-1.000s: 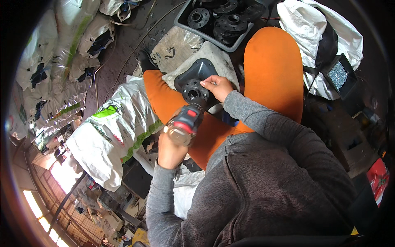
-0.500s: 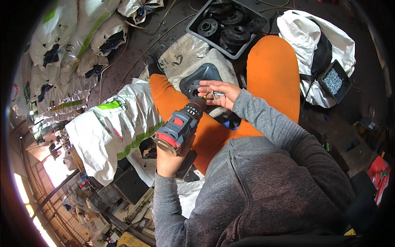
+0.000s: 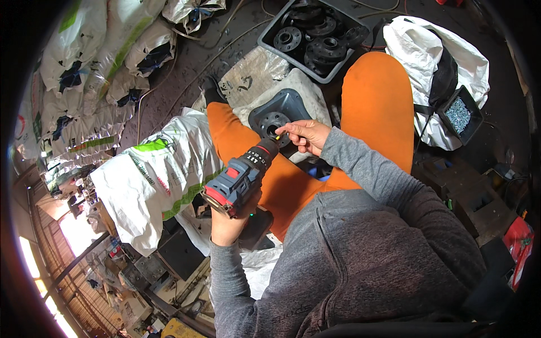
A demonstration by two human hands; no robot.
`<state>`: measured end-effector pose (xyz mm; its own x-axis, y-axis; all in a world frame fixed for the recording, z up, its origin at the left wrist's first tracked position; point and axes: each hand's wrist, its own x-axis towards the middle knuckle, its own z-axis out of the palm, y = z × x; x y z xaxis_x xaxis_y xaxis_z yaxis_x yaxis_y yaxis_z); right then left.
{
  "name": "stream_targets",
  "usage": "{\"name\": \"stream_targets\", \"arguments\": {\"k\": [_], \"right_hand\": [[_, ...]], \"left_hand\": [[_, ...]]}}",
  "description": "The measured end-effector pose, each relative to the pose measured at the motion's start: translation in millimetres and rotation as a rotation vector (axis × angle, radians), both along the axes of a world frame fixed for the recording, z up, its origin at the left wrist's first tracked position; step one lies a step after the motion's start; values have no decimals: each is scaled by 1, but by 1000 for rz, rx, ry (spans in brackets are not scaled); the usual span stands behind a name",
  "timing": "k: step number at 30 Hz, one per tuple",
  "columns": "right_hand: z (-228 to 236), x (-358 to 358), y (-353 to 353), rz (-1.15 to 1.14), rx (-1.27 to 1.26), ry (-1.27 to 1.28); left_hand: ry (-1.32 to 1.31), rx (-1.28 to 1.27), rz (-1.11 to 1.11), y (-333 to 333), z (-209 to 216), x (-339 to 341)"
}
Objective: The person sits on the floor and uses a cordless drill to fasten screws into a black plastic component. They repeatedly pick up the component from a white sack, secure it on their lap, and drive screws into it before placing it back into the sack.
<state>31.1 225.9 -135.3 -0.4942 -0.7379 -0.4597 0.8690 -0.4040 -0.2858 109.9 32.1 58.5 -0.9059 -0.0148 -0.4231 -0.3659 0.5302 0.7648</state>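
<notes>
Head view: the left hand (image 3: 230, 224) wraps the handle of a cordless drill (image 3: 239, 179); the right hand (image 3: 311, 135), fingers narrowed, pinches what seems a small fastener (image 3: 278, 136) at the drill's tip. Just beyond, a black flanged part (image 3: 273, 120) rests in a grey dish (image 3: 293, 100) between orange-trousered legs (image 3: 376, 107). Careful work likely means keeping tip and fastener aligned, wrist steady, fingertips clear before any spin.
</notes>
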Motion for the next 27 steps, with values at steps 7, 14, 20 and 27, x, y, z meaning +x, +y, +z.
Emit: {"name": "stream_targets", "arguments": {"k": [7, 14, 20, 27], "right_hand": [[-6, -2, -1, 20, -107, 12], [-6, -1, -3, 28, -103, 15], [-5, -3, -2, 116, -85, 26], [-13, -7, -4, 384, -13, 170]], "left_hand": [[37, -65, -92, 0, 4, -6], [-35, -97, -148, -6, 7, -8], [-29, -130, -167, -18, 13, -7], [37, -268, -476, -20, 22, -18]]}}
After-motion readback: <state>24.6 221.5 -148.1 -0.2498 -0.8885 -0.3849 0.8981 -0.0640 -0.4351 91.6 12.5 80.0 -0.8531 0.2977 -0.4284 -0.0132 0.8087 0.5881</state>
